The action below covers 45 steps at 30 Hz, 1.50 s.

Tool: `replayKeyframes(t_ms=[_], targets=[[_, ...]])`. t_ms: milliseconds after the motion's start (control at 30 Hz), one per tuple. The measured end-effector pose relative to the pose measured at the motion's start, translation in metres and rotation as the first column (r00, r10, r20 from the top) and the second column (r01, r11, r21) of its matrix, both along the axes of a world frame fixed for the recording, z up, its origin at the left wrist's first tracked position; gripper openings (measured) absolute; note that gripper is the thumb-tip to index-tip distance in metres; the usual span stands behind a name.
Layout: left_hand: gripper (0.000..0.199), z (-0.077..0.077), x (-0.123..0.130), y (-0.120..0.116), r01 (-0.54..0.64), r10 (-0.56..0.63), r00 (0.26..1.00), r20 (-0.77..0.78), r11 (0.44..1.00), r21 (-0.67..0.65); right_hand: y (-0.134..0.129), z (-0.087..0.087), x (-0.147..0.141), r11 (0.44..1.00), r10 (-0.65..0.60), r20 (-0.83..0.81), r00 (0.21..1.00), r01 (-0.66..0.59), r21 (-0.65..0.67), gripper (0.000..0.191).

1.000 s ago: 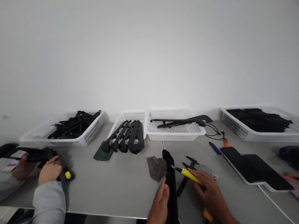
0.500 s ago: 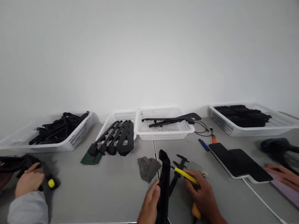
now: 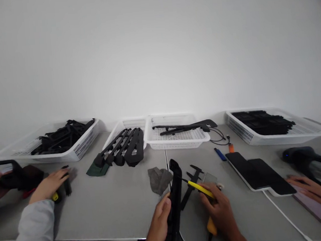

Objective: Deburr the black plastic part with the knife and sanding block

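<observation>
My left hand (image 3: 158, 223) is closed around a long black plastic part (image 3: 176, 198), held tilted up over the table's front edge. My right hand (image 3: 220, 209) grips a slim yellow-handled tool with a thin dark tip (image 3: 200, 189). The tip points at the upper end of the black part; whether it touches cannot be made out. Behind the part lies a black caliper (image 3: 193, 178). A crumpled grey cloth (image 3: 158, 179) rests to the left. Under my right hand shows a yellow-orange handle (image 3: 211, 227) with a dark cable.
Long black parts lie across two white baskets (image 3: 177, 145). More baskets with black parts stand left (image 3: 77, 153) and right (image 3: 244, 137). Two black-screened devices (image 3: 260, 173), a blue object (image 3: 220, 154) and co-workers' hands (image 3: 49, 186) at both sides are in view.
The co-worker at left has turned the black part and moved a hand to the right onto a small dark object. My hands stay nearly in place.
</observation>
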<state>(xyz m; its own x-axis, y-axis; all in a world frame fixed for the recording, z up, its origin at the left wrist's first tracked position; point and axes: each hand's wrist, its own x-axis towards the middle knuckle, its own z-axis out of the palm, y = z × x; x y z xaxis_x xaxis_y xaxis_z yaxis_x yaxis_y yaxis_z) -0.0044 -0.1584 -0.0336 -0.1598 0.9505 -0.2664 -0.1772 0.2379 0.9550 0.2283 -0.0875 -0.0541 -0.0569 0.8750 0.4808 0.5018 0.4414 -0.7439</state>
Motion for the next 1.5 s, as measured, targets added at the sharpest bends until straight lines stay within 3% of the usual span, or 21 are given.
replayKeyframes(t_ms=[233, 467, 667, 833, 1500], targets=[[0.077, 0.001, 0.000, -0.002, -0.016, 0.016, 1.000, 0.007, 1.000, -0.002, 0.000, -0.004, 0.002, 1.000, -0.009, 0.007, 1.000, 0.009, -0.001, 0.023], [0.076, 0.007, 0.002, 0.002, 0.057, -0.058, 0.998, 0.001, 0.996, 0.071, -0.001, -0.007, 0.003, 1.000, -0.015, 0.009, 1.000, 0.015, 0.019, 0.024], [0.083, 0.008, 0.002, 0.002, 0.048, -0.047, 0.999, -0.022, 0.998, 0.038, -0.001, -0.005, 0.003, 1.000, -0.006, 0.012, 1.000, 0.006, 0.018, 0.023], [0.089, 0.002, 0.002, 0.002, 0.003, -0.003, 0.999, -0.053, 1.000, 0.007, -0.002, -0.004, 0.003, 1.000, 0.014, 0.027, 1.000, -0.014, 0.026, 0.024], [0.070, -0.015, 0.000, 0.003, 0.092, -0.092, 0.996, -0.006, 0.987, 0.134, 0.002, -0.013, 0.000, 0.995, 0.004, 0.097, 0.995, -0.014, 0.102, 0.023]])
